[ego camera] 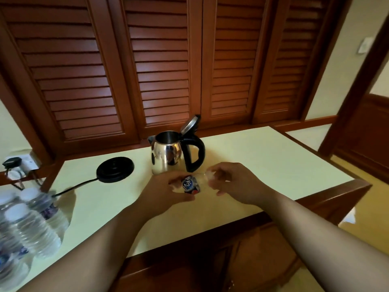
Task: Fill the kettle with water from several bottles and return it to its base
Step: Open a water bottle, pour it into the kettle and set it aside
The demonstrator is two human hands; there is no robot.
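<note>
A steel kettle (167, 153) with a black handle stands on the pale table (263, 165), its lid tipped open. Its round black base (115, 169) lies to the left, apart from it, with a cord running off to the left. Just in front of the kettle I hold a small clear water bottle (191, 184) with a blue label, lying sideways between both hands. My left hand (166, 191) grips its body. My right hand (235, 182) has its fingers around the cap end. Whether the cap is on is blurred.
Several full water bottles (31, 224) stand at the table's left front corner. A wall socket with a plug (20, 164) sits at far left. Louvered wooden doors (160, 66) close off the back. The table's right side drops to a wooden frame (336, 197).
</note>
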